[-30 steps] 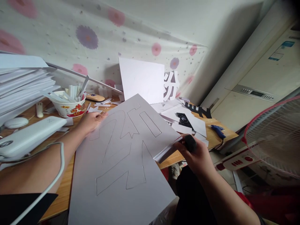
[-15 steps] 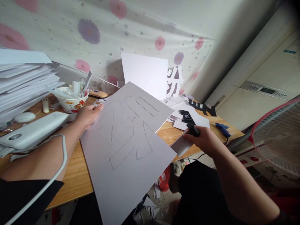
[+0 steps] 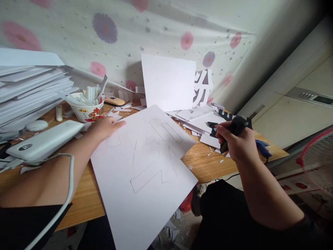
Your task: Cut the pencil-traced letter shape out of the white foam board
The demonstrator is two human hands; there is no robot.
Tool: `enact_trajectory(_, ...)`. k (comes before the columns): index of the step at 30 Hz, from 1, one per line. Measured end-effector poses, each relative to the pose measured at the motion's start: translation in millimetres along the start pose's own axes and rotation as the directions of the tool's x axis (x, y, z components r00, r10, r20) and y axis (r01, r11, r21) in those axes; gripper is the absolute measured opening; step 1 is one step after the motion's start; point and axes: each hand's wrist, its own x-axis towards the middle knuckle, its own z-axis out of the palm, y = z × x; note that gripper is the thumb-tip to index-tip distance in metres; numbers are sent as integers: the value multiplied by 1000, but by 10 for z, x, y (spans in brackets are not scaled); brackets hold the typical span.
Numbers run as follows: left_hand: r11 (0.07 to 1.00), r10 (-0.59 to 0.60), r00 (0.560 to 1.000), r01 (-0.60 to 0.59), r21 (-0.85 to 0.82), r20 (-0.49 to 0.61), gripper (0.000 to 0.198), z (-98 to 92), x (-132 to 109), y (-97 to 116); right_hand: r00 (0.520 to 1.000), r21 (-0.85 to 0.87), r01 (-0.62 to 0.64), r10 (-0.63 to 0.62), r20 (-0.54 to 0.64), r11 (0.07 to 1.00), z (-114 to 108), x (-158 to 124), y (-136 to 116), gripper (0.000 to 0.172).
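Observation:
A large white board (image 3: 130, 215) with thin outlines of a character drawn on it lies slantwise over the table's front edge. A corner notch is gone from its right side. My left hand (image 3: 105, 129) grips the board's upper left edge, thumb side on top; some fingers are hidden. Off the board's right side, my right hand (image 3: 241, 142) is closed around a black tool (image 3: 238, 125) with a thick rounded end. Its working tip cannot be made out. Behind the right hand lie white offcuts (image 3: 199, 119) and a small black item (image 3: 212, 124).
A paper bowl (image 3: 88, 113) full of white strips stands behind my left hand, near a white power bank (image 3: 47, 140) and stacked white sheets (image 3: 33, 83). A blank board (image 3: 169, 83) and cut-out characters (image 3: 204, 86) lean at the wall. A blue glue gun (image 3: 263, 148) and fan (image 3: 317, 159) are right.
My right hand has risen and turned with the black tool; the white piece it held is out of it. The large board's far corner has tipped down towards the table. The view has shifted.

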Motion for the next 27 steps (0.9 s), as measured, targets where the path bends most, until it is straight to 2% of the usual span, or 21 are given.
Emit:
enact_trajectory(4, 983, -42, 993, 22, 181, 107, 56, 43, -16, 64, 998, 212, -16, 5, 55, 977, 12, -66, 96, 26)
enact_trajectory(7, 965, -36, 988, -4, 264, 147, 55, 64, -29, 99, 989, 254, -11, -27, 145, 967, 66, -121, 74, 33)
enact_trajectory(13, 930, -14, 983, -55, 364, 184, 60, 95, -45, 71, 979, 331, 0, -67, 192, 944, 182, -226, 81, 40)
enact_trajectory(16, 911, 50, 990, -98, 401, 128, 56, 89, -98, 95, 979, 212, 69, -107, 174, 975, 218, -236, 134, 51)
enact_trajectory(19, 890, 187, 982, -185, 417, 35, 45, 114, -223, 239, 983, 41, 132, -136, 121, 990, 262, -277, 168, 60)
enact_trajectory(21, 863, 334, 941, -325, 388, 44, 38, 188, -355, 404, 977, 63, 130, -139, 164, 990, 310, -330, 165, 58)
enact_trajectory(23, 784, 529, 837, -544, 300, 138, 35, 313, -522, 592, 957, 177, 109, -151, 247, 978, 373, -389, 147, 50)
enact_trajectory(24, 747, 581, 793, -609, 265, 185, 33, 387, -612, 680, 946, 233, 86, -153, 287, 969, 407, -416, 136, 46)
enact_trajectory(25, 703, 632, 737, -675, 224, 238, 31, 461, -700, 758, 934, 275, 56, -148, 326, 960, 440, -439, 127, 42)
enact_trajectory(27, 562, 754, 569, -817, 126, 327, 36, 586, -852, 868, 913, 305, -13, -113, 393, 952, 495, -470, 121, 34)
